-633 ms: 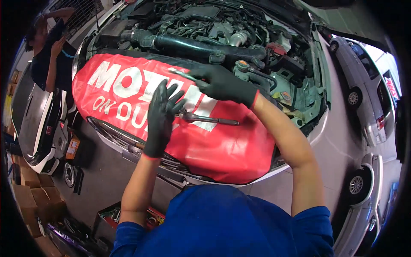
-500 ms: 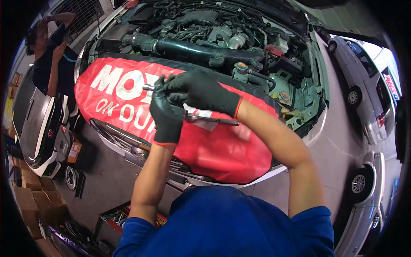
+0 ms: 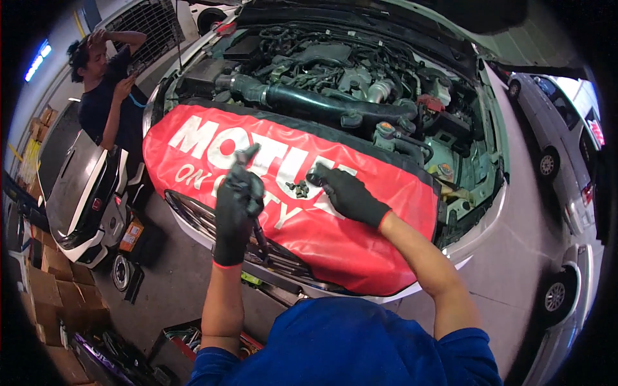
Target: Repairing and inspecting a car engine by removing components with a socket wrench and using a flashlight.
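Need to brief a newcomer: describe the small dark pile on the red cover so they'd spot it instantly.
Below the open engine bay in the picture, find the broad red cover. On it, just left of the gloved right hand, lies the pile of small dark parts. Unlike the hand's solid black shape, it's a bumpy cluster of little pieces.

The cover point(image 3: 347, 251) looks glossy plastic, the gloves point(image 3: 353, 201) matt, the pipe point(image 3: 309, 103) smooth and shiny, the boxes point(image 3: 48, 299) matt cardboard.

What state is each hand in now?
Left hand: closed, holding a dark-handled tool.
Right hand: curled by small dark parts; whether holding anything, can't tell.
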A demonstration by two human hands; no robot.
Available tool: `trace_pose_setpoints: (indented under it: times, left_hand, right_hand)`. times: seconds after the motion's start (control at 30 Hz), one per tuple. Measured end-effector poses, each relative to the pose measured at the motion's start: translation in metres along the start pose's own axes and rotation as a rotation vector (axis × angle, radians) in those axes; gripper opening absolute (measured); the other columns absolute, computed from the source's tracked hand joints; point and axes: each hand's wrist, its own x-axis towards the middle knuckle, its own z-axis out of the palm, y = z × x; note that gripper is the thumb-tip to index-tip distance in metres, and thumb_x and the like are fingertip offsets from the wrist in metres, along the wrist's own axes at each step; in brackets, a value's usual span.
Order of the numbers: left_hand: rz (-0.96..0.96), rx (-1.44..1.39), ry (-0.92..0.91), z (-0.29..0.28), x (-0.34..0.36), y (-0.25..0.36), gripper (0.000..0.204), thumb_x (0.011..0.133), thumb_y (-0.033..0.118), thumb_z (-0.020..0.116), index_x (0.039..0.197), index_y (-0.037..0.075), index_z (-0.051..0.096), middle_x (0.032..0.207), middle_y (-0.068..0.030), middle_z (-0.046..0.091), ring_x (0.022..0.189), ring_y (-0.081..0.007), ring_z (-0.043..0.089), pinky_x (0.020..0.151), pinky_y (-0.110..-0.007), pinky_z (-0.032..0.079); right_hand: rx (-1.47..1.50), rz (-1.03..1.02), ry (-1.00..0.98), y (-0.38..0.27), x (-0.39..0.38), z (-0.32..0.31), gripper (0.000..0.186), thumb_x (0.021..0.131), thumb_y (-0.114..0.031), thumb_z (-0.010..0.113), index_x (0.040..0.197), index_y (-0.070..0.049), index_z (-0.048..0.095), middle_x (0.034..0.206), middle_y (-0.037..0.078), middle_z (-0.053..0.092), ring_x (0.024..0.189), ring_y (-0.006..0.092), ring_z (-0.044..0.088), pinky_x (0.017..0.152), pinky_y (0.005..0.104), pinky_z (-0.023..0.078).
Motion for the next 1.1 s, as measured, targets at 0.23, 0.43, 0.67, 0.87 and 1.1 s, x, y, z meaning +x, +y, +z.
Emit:
trace_pose_setpoints:
  times: [0.23, 0.43, 0.67, 0.87, 1.1]
  left_hand:
    - [0.054, 0.297, -0.192, 0.032, -0.01, -0.008, 0.033, 0.101, 0.012, 0.049, 0.129, 0.0, 0.058, 0.07, 0.0022, 0.05, 0.059, -0.0039, 0.039, 0.053, -0.021, 0.034]
    - [0.149, 0.32, -0.275, 0.047, -0.008, -0.014, 0.036, 0.101, 0.029, 0.053, 0.114, -0.004, 0.061, 0.067, 0.0043, 0.048, 0.057, -0.0028, 0.04, 0.05, -0.021, 0.032]
    - [0.499, 0.599, -0.254, 0.079, 0.011, -0.029, 0.019, 0.094, 0.014, 0.059, 0.103, -0.002, 0.065, 0.072, -0.0047, 0.057, 0.058, -0.0106, 0.052, 0.051, -0.026, 0.038]
    - [0.893, 0.867, -0.099, 0.144, 0.088, -0.036, 0.03, 0.083, 0.001, 0.061, 0.112, 0.004, 0.065, 0.082, -0.0165, 0.063, 0.068, -0.0273, 0.063, 0.061, -0.035, 0.048]
    - [0.683, 0.304, -0.499, 0.254, 0.268, -0.028, 0.024, 0.092, 0.007, 0.057, 0.115, 0.001, 0.063, 0.1, -0.0065, 0.069, 0.09, -0.0126, 0.061, 0.081, -0.031, 0.05]
  right_hand:
    - [1.032, 0.005, -0.027, -0.086, -0.024, -0.112, 0.055, 0.098, -0.039, 0.056, 0.143, -0.009, 0.044, 0.08, -0.001, 0.059, 0.059, 0.0021, 0.051, 0.046, 0.0169, 0.038]
    - [1.099, 0.147, -0.096, -0.103, -0.036, -0.117, 0.05, 0.101, -0.042, 0.048, 0.139, -0.009, 0.051, 0.069, -0.004, 0.049, 0.055, 0.0029, 0.045, 0.048, 0.0199, 0.036]
    - [1.032, 0.185, -0.04, -0.065, -0.056, -0.119, 0.047, 0.101, -0.039, 0.048, 0.133, -0.006, 0.056, 0.077, -0.001, 0.056, 0.062, 0.0052, 0.049, 0.056, 0.0201, 0.042]
    - [1.151, 0.184, 0.307, -0.017, -0.036, -0.143, 0.037, 0.092, -0.032, 0.062, 0.118, -0.006, 0.062, 0.079, 0.003, 0.063, 0.063, 0.0111, 0.06, 0.054, 0.0232, 0.047]
    - [-0.116, 0.045, 0.704, 0.092, 0.076, -0.296, 0.051, 0.077, -0.042, 0.069, 0.114, -0.006, 0.067, 0.099, 0.021, 0.069, 0.089, 0.035, 0.069, 0.077, 0.042, 0.054]
